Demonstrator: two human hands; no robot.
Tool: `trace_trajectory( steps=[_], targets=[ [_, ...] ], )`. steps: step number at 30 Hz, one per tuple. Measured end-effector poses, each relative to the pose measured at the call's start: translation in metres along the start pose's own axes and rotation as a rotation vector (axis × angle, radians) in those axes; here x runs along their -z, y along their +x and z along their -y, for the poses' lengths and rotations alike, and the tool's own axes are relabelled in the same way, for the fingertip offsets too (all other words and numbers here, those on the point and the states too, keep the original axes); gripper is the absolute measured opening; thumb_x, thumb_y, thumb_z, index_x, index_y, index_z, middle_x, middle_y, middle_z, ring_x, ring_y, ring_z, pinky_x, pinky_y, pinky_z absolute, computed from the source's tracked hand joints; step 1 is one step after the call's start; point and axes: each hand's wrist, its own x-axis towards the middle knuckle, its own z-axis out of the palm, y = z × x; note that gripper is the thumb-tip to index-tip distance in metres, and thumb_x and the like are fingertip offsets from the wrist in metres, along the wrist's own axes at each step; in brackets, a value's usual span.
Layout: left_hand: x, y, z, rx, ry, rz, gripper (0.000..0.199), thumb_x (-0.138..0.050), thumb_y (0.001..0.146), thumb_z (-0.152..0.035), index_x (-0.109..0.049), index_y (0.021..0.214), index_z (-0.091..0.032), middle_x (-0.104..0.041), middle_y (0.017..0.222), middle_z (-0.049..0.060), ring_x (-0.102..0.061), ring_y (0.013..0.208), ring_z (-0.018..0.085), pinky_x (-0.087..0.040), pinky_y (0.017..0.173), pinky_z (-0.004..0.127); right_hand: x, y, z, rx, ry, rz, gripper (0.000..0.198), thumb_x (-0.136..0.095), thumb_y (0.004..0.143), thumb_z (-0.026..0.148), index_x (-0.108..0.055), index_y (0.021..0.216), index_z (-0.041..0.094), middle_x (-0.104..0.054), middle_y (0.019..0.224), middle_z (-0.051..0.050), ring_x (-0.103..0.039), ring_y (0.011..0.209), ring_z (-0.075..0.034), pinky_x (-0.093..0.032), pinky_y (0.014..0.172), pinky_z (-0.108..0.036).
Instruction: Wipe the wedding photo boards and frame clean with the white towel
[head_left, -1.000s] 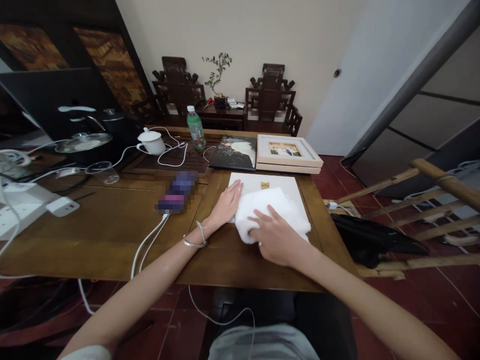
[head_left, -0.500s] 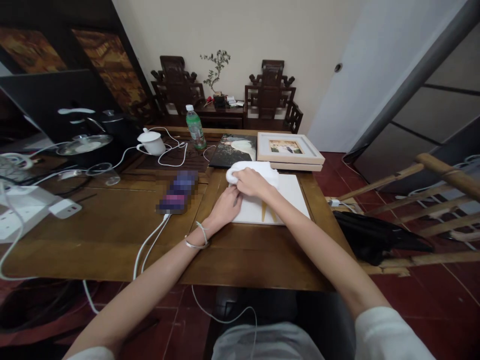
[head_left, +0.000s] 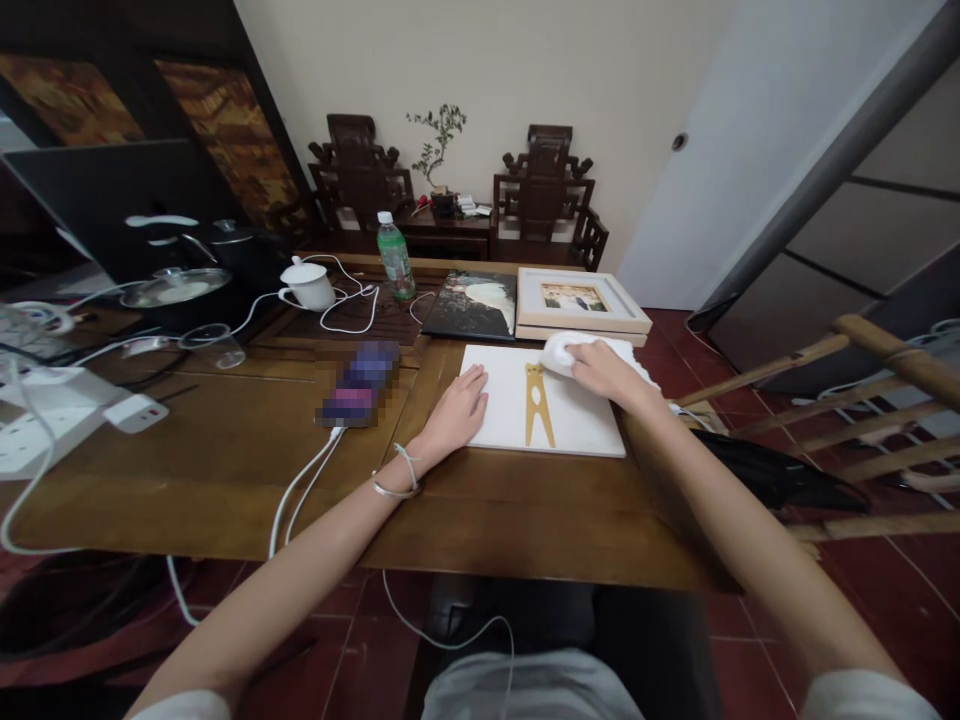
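Observation:
On the table in front of me lies a flat white board (head_left: 499, 400) with a gold A-shaped piece (head_left: 537, 405), like a stand leg, on its face. My left hand (head_left: 456, 408) rests flat at the board's left edge, fingers stretched out and holding nothing. My right hand (head_left: 600, 370) is closed around a bunched white cloth (head_left: 559, 352) at the board's upper right. Part of the cloth trails past the board's right edge. The upper right corner of the board is hidden by the cloth and hand.
Behind the board lie a dark photo panel (head_left: 472, 303) and a light framed photo (head_left: 630, 315). A green-labelled bottle (head_left: 395, 262), a lidded white cup (head_left: 309, 287), a blurred-out phone (head_left: 360, 385), a clear plastic cup (head_left: 217, 347), a power strip (head_left: 49, 420) and cables are to the left.
My right hand has carried the cloth from the board's upper left to its upper right, uncovering the gold piece. My left hand has flattened at the left edge.

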Motion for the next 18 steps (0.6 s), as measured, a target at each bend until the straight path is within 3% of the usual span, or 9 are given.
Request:
trace_trajectory(
  steps=[3,6,8,11,14,18],
  targets=[
    [-0.001,0.0,0.0,-0.005,0.002,-0.007,0.041,-0.036,0.092,-0.02,-0.051,0.127,-0.005,-0.048,0.14,0.018,-0.038,0.136,0.026,-0.031,0.114,0.044,-0.01,-0.037,-0.014,0.037,-0.01,0.01,0.028,-0.038,0.075,0.005,-0.061,0.088,0.014,-0.068,0.085,-0.014,-0.061,0.081,-0.026,-0.041,0.072,-0.032],
    [-0.001,0.0,0.0,-0.015,0.006,-0.016,0.041,-0.036,0.092,-0.019,-0.052,0.127,-0.005,-0.048,0.139,0.018,-0.038,0.135,0.026,-0.031,0.113,0.044,-0.018,-0.074,-0.014,0.152,-0.022,-0.032,0.018,-0.045,0.077,0.011,-0.06,0.086,0.016,-0.065,0.111,-0.018,-0.061,0.095,-0.028,-0.044,0.079,-0.036],
    [-0.002,0.0,0.0,-0.018,0.005,-0.022,0.04,-0.037,0.091,-0.019,-0.052,0.126,-0.006,-0.049,0.139,0.018,-0.038,0.135,0.027,-0.032,0.113,0.046,-0.022,-0.091,-0.01,0.208,-0.013,-0.115,0.011,-0.051,0.083,0.021,-0.06,0.079,0.017,-0.058,0.125,-0.019,-0.058,0.108,-0.031,-0.043,0.09,-0.043],
    [-0.002,0.0,0.001,-0.016,0.005,-0.025,0.04,-0.037,0.091,-0.019,-0.052,0.126,-0.006,-0.049,0.139,0.018,-0.039,0.135,0.027,-0.032,0.113,0.046,-0.025,-0.098,-0.01,0.181,0.039,-0.326,0.026,-0.055,0.086,0.034,-0.056,0.064,0.02,-0.062,0.122,-0.016,-0.057,0.113,-0.031,-0.038,0.101,-0.049],
    [-0.001,0.0,0.001,-0.016,0.015,-0.018,0.04,-0.037,0.092,-0.019,-0.052,0.126,-0.005,-0.048,0.139,0.019,-0.039,0.135,0.027,-0.032,0.113,0.045,-0.019,-0.093,-0.021,0.103,0.052,-0.548,0.026,-0.057,0.084,0.027,-0.054,0.059,0.021,-0.064,0.118,-0.015,-0.059,0.111,-0.03,-0.042,0.1,-0.048],
    [-0.002,0.0,0.001,-0.014,0.017,-0.013,0.041,-0.036,0.092,-0.019,-0.052,0.126,-0.004,-0.048,0.139,0.019,-0.038,0.135,0.026,-0.031,0.114,0.044,0.002,-0.09,-0.035,0.149,-0.112,-0.574,0.018,-0.052,0.075,0.006,-0.061,0.065,0.019,-0.057,0.131,-0.012,-0.046,0.127,-0.031,-0.03,0.108,-0.058]
  ],
)
